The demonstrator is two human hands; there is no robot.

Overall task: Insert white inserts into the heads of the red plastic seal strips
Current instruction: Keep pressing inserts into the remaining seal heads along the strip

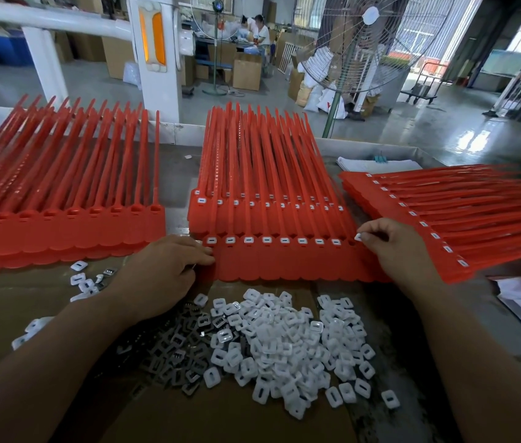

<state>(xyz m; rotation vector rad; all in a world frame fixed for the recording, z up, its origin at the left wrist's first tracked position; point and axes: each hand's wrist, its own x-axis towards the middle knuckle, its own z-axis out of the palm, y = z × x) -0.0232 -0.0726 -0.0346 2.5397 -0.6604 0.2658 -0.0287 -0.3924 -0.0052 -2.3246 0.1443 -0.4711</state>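
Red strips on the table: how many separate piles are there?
3: left pile, middle pile, right pile. The middle and right piles are stacked, so layers below may be hidden.

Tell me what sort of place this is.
Most likely a factory assembly floor: stacks of red seal strips, a loose pile of white inserts with the right hand pinching one, and a big pedestal fan and cardboard boxes behind.

A joined row of red seal strips lay flat, eight visible heads filled with white pieces. One white insert was held at the row's right end. Loose white inserts were heaped just before the row.
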